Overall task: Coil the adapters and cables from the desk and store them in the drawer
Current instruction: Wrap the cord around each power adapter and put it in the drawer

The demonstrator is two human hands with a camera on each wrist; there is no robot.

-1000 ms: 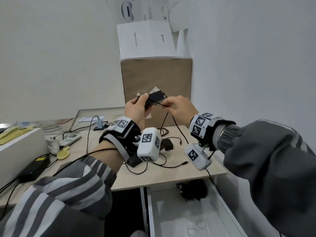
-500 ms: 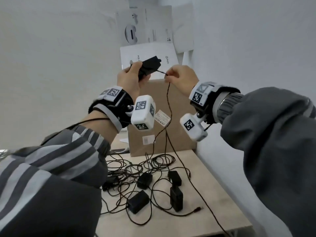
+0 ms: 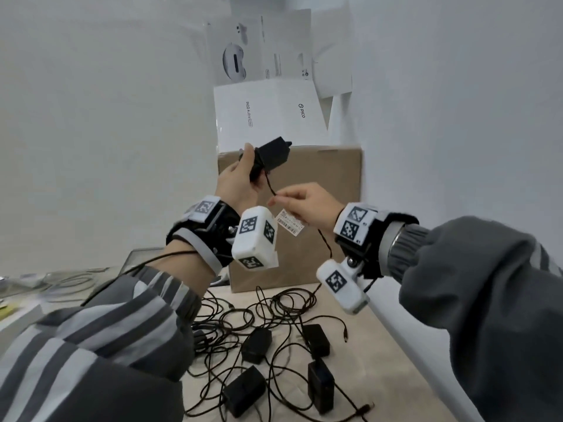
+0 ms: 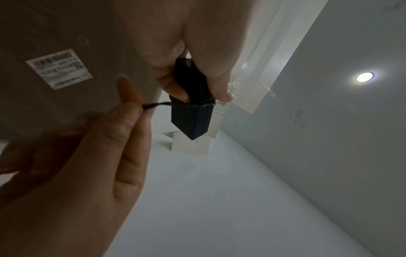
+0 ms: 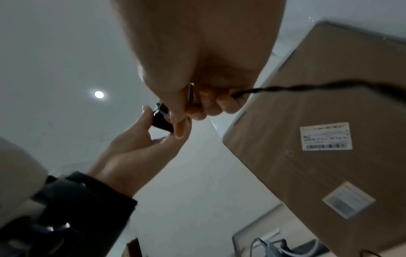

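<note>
At the left of the head view, the desk (image 3: 405,354) is largely hidden behind a striped sleeve (image 3: 91,336), and the drawer is out of frame. The black adapter (image 3: 272,156) is held up in front of the cardboard box (image 3: 329,178), gripped by the curled fingers and thumb of the left hand (image 3: 240,181); its near end is covered by that hand. Its long axis is tilted, with the free end pointed up and to the right. Its cable (image 3: 269,185) is pinched just below it between thumb and forefinger of the right hand (image 3: 304,205), then lost behind the wrist. Further adapters (image 3: 256,345) are seen among tangled cables (image 3: 283,303) on the desk.
</note>
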